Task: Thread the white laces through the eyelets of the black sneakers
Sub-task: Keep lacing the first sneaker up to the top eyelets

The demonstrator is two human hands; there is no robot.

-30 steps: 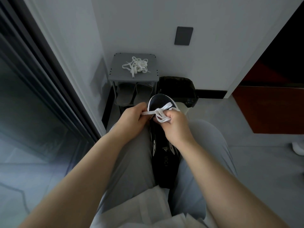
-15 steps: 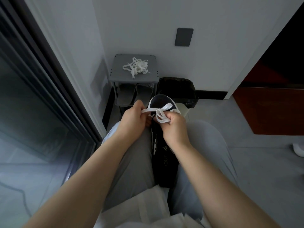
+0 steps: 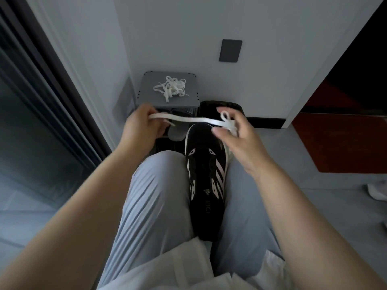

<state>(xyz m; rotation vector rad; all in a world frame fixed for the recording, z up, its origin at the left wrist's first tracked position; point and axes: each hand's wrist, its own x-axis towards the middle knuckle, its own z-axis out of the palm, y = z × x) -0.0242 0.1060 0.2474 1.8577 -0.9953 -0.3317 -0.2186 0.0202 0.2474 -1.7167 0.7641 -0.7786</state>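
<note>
Lace [image 3: 188, 119] stretched level above sneaker [image 3: 206, 174] wedged btwn thighs. L hand [image 3: 140, 126] pinches one end, R hand [image 3: 236, 139] pinches looped other end, hands well apart.

Left hand [image 3: 140, 124], right hand [image 3: 237, 141]: apart, curled.

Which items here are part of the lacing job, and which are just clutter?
Job: white lace stretched between left hand and right hand; black sneaker between the knees; second lace bundle.
Lying about: grey rack, slippers, wall plate.
</note>
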